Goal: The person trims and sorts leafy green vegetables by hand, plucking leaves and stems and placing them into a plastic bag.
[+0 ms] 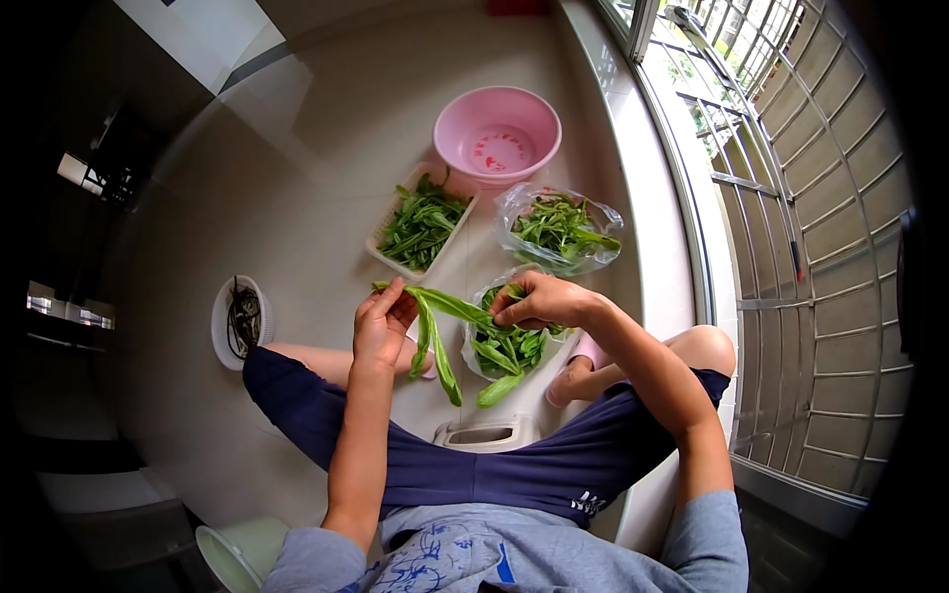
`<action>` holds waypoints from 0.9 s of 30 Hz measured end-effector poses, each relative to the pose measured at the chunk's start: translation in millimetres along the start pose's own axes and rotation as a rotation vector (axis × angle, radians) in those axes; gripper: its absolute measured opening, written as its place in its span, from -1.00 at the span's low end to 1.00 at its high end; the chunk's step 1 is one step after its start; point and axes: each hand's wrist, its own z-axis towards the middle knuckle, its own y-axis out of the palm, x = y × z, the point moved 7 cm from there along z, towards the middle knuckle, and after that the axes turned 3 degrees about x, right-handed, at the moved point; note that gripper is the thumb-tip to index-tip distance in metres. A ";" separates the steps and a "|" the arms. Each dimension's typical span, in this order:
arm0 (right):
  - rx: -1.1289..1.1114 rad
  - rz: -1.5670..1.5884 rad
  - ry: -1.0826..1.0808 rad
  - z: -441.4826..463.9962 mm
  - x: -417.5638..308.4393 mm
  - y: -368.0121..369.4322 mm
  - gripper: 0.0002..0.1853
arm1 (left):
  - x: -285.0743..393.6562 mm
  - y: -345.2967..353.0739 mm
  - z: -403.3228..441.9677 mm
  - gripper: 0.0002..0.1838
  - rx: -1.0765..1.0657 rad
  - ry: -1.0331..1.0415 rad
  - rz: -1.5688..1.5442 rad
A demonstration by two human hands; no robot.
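Long green leaves (442, 341) stretch between my two hands in the middle of the view. My left hand (384, 321) pinches one end of them, and several leaves hang down beside it. My right hand (539, 301) is closed on the other end, over a plastic bag of leafy greens (514, 346). Just above that stands a second clear bag of greens (559, 229). To its left, a pale rectangular basket (381, 259) holds a heap of cut green leaves (423, 225).
Behind the baskets stands a pink basin (497, 133). A small white basket (221, 321) with dark stems sits at the left. A pale green bin (232, 553) is at the lower left. A window ledge and metal grille (791, 247) run along the right; a plastic stool (484, 433) is under me.
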 end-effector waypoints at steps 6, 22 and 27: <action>0.000 0.112 -0.010 8.7 9.6 -4.7 -0.87 | 5.2 -0.7 -1.1 -0.89 0.041 0.080 0.045; 0.571 0.022 -0.227 11.0 5.9 -64.5 -0.94 | -32.5 -5.9 12.1 -0.92 0.165 0.023 -0.096; 0.509 0.424 -0.183 16.2 21.0 -70.5 -0.90 | -33.3 0.1 14.1 -0.92 0.144 0.004 -0.113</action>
